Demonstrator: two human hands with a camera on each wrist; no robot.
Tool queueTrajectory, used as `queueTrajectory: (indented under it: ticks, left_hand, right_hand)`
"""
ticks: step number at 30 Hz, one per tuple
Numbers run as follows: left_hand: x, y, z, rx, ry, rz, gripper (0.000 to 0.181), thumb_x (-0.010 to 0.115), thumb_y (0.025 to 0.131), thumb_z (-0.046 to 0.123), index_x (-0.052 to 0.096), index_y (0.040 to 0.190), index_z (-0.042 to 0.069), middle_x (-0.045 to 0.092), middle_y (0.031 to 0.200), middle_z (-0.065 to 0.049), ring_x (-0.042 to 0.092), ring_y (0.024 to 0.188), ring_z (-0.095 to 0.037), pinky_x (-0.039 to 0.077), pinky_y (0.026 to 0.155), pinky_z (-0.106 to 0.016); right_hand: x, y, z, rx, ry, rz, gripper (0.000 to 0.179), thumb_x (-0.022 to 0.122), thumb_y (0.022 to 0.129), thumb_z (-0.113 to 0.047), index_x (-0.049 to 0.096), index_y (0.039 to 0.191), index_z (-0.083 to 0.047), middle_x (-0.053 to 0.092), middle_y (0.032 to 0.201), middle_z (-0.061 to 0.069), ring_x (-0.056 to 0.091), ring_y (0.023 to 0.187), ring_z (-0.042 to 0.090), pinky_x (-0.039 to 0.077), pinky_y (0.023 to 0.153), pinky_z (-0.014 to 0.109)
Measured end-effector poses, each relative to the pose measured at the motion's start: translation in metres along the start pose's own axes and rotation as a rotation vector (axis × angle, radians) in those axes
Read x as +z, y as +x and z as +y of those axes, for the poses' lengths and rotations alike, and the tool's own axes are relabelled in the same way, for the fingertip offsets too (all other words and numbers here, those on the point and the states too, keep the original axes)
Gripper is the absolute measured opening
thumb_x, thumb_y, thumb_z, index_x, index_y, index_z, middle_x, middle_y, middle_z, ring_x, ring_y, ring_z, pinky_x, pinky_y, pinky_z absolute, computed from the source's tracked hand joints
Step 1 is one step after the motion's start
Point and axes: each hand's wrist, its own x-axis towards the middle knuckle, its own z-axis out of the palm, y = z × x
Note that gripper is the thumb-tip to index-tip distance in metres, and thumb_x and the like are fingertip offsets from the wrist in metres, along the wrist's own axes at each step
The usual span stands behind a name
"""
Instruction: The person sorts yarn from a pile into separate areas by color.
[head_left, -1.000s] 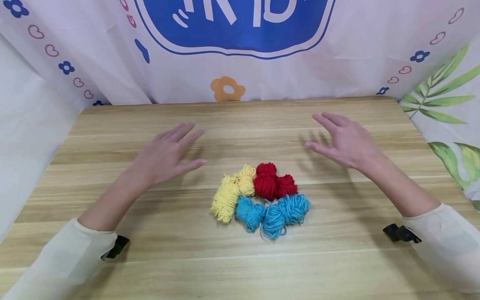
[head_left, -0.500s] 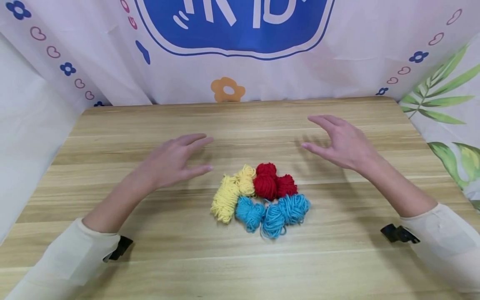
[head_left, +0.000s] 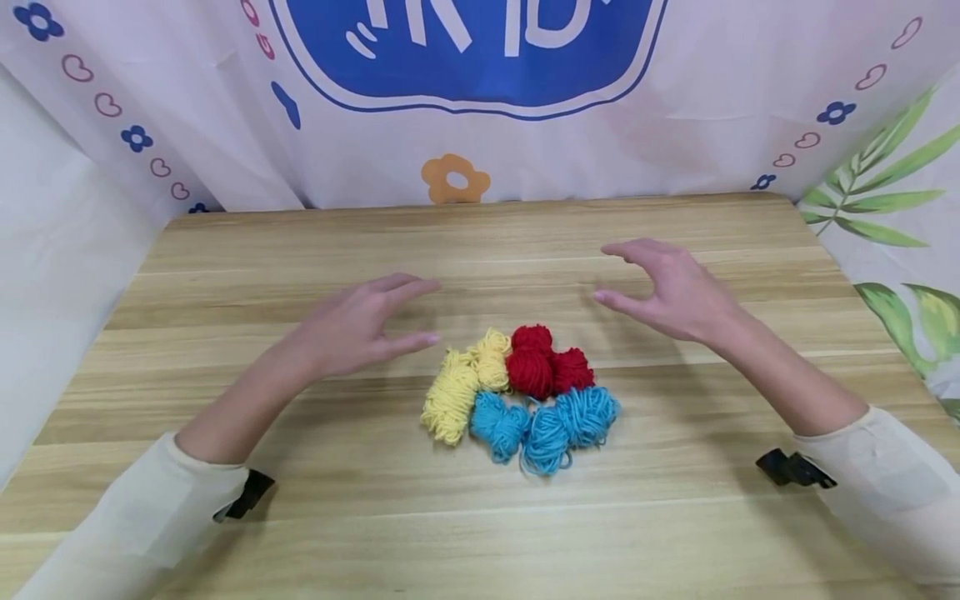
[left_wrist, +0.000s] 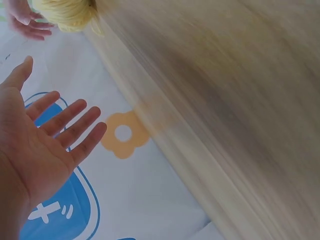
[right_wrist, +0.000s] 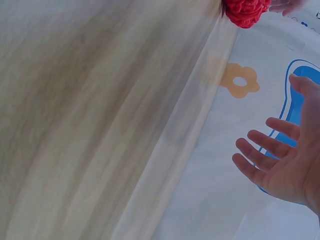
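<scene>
Several small yarn bundles sit grouped on the wooden table: yellow yarn [head_left: 451, 398] on the left, red yarn [head_left: 531, 367] at the back right, blue yarn [head_left: 564, 429] along the front. My left hand [head_left: 360, 325] hovers to the left of the yellow yarn, fingers spread, holding nothing. In the left wrist view the palm of the left hand [left_wrist: 45, 145] shows bare. Behind and to the right of the red yarn, my right hand [head_left: 675, 292] hovers with thumb and fingers apart. The right wrist view shows that hand [right_wrist: 285, 155] with nothing in its palm.
The wooden table [head_left: 480, 542] runs back to a printed white cloth [head_left: 570, 158] hanging behind it. Black clips or mounts [head_left: 795, 468] sit at both sleeve cuffs. A leaf-patterned cloth [head_left: 900, 242] hangs at the right.
My left hand has moved right and slightly toward me, closer to the yellow yarn. My right hand has shifted a little left. The yarn bundles stay in place.
</scene>
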Motion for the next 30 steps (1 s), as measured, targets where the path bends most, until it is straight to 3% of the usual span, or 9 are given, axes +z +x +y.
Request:
queueTrajectory:
  ticks: [11,20,30]
  left_hand:
    - [0.005,0.006,0.005,0.029,-0.051,0.004,0.066,0.069,0.098,0.047,0.053,0.151,0.011,0.057,0.149,-0.015,0.059,0.132,-0.035,0.052,0.103,-0.056]
    - [0.009,0.006,0.009,0.093,-0.107,-0.034,0.065,0.071,0.096,0.048,0.059,0.145,0.007,0.061,0.145,-0.011,0.058,0.133,-0.032,0.051,0.105,-0.054]
    - [0.013,0.006,0.018,0.105,-0.132,-0.067,0.060,0.075,0.093,0.047,0.066,0.137,0.006,0.065,0.139,-0.010,0.062,0.127,-0.031,0.052,0.104,-0.053]
  right_hand:
    - [0.006,0.002,-0.004,-0.001,0.066,-0.033,0.063,0.076,0.094,-0.038,0.058,0.145,-0.004,0.060,0.144,0.018,0.059,0.126,0.038,0.048,0.104,0.060]
    - [0.011,0.003,-0.009,-0.018,0.085,-0.053,0.064,0.076,0.094,-0.037,0.058,0.145,-0.004,0.061,0.144,0.017,0.059,0.126,0.037,0.049,0.103,0.059]
    - [0.015,0.006,-0.015,-0.030,0.094,-0.067,0.064,0.075,0.094,-0.039,0.058,0.146,-0.006,0.062,0.142,0.017,0.059,0.127,0.036,0.049,0.103,0.059]
